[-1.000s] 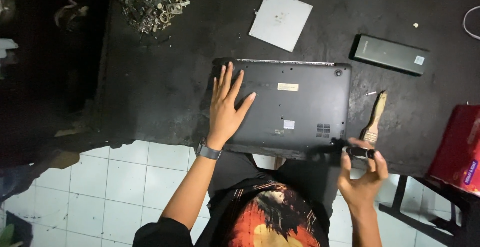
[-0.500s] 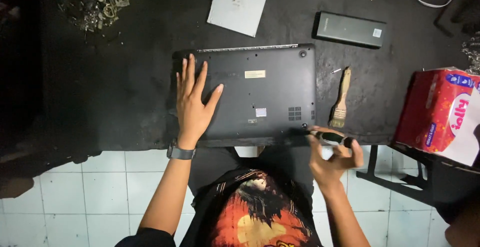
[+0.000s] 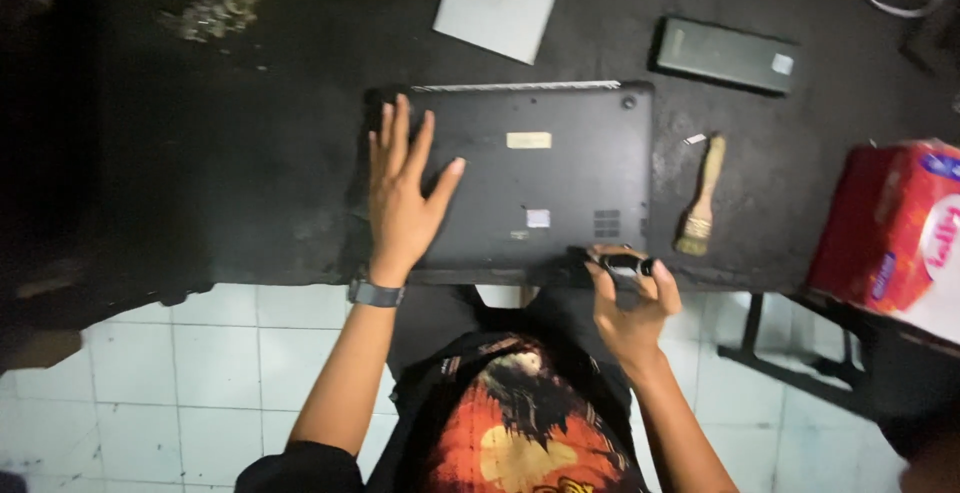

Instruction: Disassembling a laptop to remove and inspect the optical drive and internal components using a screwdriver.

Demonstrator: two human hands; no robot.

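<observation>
Now, what I read off the head view:

Change: against the picture half a second back, I see the laptop sit a touch further left and higher in the frame; both hands keep their places on it, so I take this as the head camera shifting, not the work moving.
Meaning: I judge the job at the near right corner of the laptop is continuing, with nothing lifted off.
Left hand: flat on the underside, left of frame centre, fingers spread and released, pressing down, grasping nothing.
Right hand: at the lower right corner of the laptop, fingers curled round a small dark tool; what kind of tool I cannot tell.
Laptop place: centre of the frame, underside up, on the dark bench, its near edge at the bench edge.
Long axis: left to right across the frame; hinge edge towards the top.
Nearby: paintbrush just right of the laptop, bristles towards me; dark slim block upper right; white sheet top centre; red pack far right.
</observation>
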